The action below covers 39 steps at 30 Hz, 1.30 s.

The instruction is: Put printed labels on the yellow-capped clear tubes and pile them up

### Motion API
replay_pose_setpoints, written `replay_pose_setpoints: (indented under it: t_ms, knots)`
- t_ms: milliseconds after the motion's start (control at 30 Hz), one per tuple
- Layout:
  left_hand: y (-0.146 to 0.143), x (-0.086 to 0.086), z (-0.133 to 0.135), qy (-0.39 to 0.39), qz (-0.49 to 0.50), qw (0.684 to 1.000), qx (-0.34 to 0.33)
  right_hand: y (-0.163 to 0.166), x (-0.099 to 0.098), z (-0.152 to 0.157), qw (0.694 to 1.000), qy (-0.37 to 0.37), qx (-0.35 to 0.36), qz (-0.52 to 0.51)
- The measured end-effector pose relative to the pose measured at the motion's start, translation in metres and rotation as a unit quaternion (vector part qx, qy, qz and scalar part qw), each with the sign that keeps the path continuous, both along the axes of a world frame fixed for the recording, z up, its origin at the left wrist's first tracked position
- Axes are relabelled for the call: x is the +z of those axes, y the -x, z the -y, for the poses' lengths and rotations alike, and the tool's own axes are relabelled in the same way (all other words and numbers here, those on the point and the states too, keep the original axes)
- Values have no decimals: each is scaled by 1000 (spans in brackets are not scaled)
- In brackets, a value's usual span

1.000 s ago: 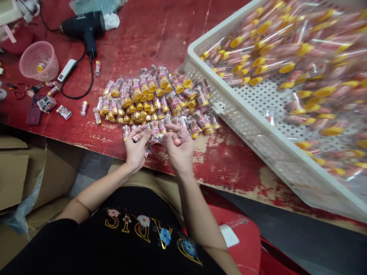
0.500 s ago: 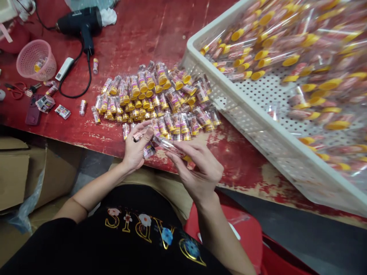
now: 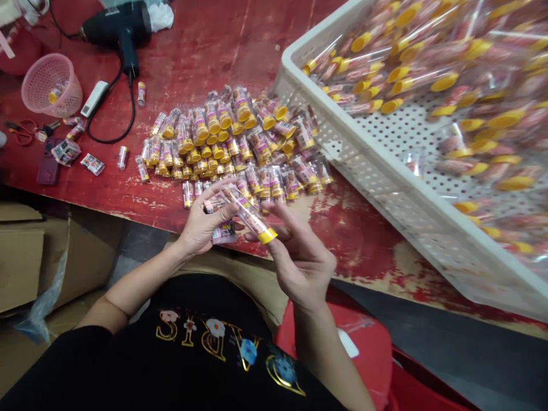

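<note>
My left hand (image 3: 199,225) is closed around a small stack of flat printed plastic sleeves (image 3: 223,228), with the thumb on top. A clear tube with a yellow cap (image 3: 250,214) slants between my hands, its far end at my left fingertips. Purple and pink print shows along the tube. My right hand (image 3: 302,251) holds the capped end, thumb against the cap and index finger lifted off. Just beyond both hands, many sleeved tubes with yellow caps (image 3: 212,131) lie piled on the red table (image 3: 240,51).
A white perforated crate (image 3: 368,177) of yellow-capped tubes fills the right side. At the left are a heat gun (image 3: 117,28) with its cable, a pink basket (image 3: 51,85), red-handled scissors (image 3: 23,132), and a purple phone (image 3: 48,165). Cardboard boxes (image 3: 21,257) stand below the table edge.
The tube has turned and come into clearer view, its yellow cap now exposed. My right index finger has lifted and the fingers have spread. My left hand still grips the sleeves.
</note>
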<state>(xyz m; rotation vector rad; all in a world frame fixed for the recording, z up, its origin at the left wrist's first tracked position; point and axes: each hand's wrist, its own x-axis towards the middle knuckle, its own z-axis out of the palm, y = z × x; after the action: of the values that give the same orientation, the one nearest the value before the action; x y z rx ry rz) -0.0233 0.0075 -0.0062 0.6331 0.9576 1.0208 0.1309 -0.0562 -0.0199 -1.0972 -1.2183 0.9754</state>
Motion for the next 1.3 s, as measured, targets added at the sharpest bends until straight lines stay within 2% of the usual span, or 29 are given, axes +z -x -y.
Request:
replay_pose_setpoints:
  t_ms: [267, 733, 1033, 1167, 1300]
  knots:
    - [9, -3, 12, -52, -22, 998, -16, 19, 6, -5, 990, -37, -122, 59]
    - [38, -9, 24, 49, -23, 998, 31, 46, -9, -5, 986, -73, -104, 108]
    - [43, -19, 31, 44, -18, 997, 56, 58, -14, -2, 989, -48, -99, 97]
    - [52, -24, 31, 73, -8, 992, 98, 59, -27, -9, 989, -36, -101, 99]
    - [72, -27, 30, 157, 4, 967, 198, 69, -53, -34, 977, -80, -135, 147]
